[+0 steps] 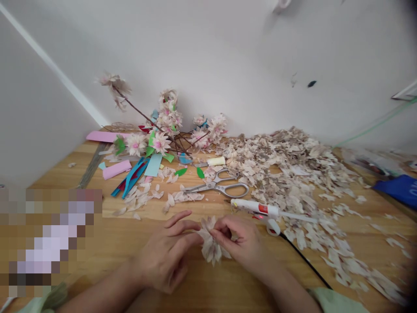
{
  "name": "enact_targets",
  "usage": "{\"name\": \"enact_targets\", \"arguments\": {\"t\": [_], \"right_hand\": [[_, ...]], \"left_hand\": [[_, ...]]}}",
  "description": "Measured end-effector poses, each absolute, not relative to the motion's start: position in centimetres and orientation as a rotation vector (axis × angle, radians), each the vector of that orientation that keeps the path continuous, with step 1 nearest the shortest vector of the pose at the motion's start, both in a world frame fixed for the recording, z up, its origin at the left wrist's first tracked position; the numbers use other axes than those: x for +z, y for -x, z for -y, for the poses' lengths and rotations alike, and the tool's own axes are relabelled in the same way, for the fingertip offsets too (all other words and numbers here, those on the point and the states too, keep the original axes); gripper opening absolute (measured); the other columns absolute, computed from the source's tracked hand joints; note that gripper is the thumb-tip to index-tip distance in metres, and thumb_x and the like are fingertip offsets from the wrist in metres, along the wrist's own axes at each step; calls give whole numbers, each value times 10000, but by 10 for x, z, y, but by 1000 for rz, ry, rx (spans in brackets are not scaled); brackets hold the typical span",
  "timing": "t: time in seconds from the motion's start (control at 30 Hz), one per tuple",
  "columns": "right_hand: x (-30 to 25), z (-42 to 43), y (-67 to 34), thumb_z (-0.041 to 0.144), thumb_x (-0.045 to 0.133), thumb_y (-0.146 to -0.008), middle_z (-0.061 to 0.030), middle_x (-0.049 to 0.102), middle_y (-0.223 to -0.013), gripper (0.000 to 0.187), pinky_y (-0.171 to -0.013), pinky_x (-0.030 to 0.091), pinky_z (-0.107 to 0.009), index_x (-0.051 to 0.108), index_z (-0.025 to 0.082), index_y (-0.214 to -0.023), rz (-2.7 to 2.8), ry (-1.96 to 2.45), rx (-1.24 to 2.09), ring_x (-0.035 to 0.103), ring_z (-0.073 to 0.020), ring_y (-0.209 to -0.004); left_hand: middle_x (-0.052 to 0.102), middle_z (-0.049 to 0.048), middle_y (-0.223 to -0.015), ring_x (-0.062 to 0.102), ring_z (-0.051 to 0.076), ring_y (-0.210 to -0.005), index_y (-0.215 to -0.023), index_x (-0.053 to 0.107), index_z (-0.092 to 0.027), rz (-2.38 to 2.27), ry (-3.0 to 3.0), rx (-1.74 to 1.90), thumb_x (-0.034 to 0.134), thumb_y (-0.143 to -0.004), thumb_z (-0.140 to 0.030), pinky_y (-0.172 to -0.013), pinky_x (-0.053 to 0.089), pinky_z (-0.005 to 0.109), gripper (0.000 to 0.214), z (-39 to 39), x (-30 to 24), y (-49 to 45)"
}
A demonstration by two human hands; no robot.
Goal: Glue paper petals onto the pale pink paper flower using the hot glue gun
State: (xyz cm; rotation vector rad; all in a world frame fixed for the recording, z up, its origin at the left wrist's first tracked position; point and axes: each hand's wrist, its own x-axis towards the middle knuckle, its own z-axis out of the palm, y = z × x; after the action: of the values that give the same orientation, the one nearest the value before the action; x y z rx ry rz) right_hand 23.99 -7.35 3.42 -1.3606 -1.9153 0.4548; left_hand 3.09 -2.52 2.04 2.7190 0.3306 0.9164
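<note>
A flower of pale dried petals (211, 253) is between my two hands, just above the wooden table or resting on it; I cannot tell which. My left hand (167, 250) has its thumb and index finger closed at the flower's left edge, while the other fingers are loosely raised. On the other side, my right hand (243, 241) pinches at the flower's upper right, thumb against index finger. Whatever lies between those fingertips is hidden. Beyond the hands lie grey scissors (218, 186), and a white hot glue gun (257, 208) with a glue stick in its back end.
Loose dried petals (286, 174) cover much of the table's right side. Finished flowers on twigs (169, 117) lie at the back left, near pink paper (117, 168) and blue strips (132, 178). A black cord (302, 258) runs from the glue gun. A blue bag (397, 190) is far right.
</note>
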Motion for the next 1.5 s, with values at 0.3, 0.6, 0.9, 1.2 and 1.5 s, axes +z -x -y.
{"name": "enact_targets", "arguments": {"t": [0.3, 0.6, 0.9, 1.2, 1.5], "right_hand": [[23, 66, -241, 282, 491, -913, 1, 606, -587, 266, -519, 408, -233, 592, 194, -683, 1915, 1433, 198, 552, -134, -549], [8, 65, -236, 383, 531, -895, -35, 686, -687, 243, -579, 489, -275, 652, 193, -803, 1901, 1452, 298, 634, -173, -630], [10, 65, -231, 259, 546, -873, -23, 669, -680, 155, -582, 490, -269, 632, 196, -759, 1871, 1480, 357, 618, -162, -626], [20, 68, -231, 238, 608, -806, -2, 644, -668, 353, -556, 486, -284, 586, 183, -1154, 1921, 1637, 392, 587, -167, -567], [34, 104, -292, 355, 612, -784, -1, 669, -699, 320, -581, 468, -274, 634, 253, -1087, 2015, 1906, 694, 620, -181, -616]], "left_hand": [[626, 70, -1013, 579, 218, -1010, -1091, 430, -213, -890, -2477, 1412, 479, -673, -14, -989, 427, 467, 465, 1, 22, -13], [580, 108, -1102, 560, 287, -1094, -1035, 467, -209, -1481, -2228, 1555, 524, -686, -96, -949, 442, 477, 371, -34, 26, 17], [663, 65, -981, 636, 239, -946, -989, 510, -207, -1647, -2082, 1320, 460, -689, -97, -682, 513, 333, 323, -50, 28, 36], [673, 56, -972, 637, 237, -938, -942, 551, -213, -1702, -2229, 829, 420, -687, -113, -791, 488, 361, 303, -49, 22, 39], [664, 75, -986, 621, 242, -959, -1018, 529, -206, -1540, -2396, 656, 490, -745, -184, -836, 482, 372, 276, -37, 13, 19]]}}
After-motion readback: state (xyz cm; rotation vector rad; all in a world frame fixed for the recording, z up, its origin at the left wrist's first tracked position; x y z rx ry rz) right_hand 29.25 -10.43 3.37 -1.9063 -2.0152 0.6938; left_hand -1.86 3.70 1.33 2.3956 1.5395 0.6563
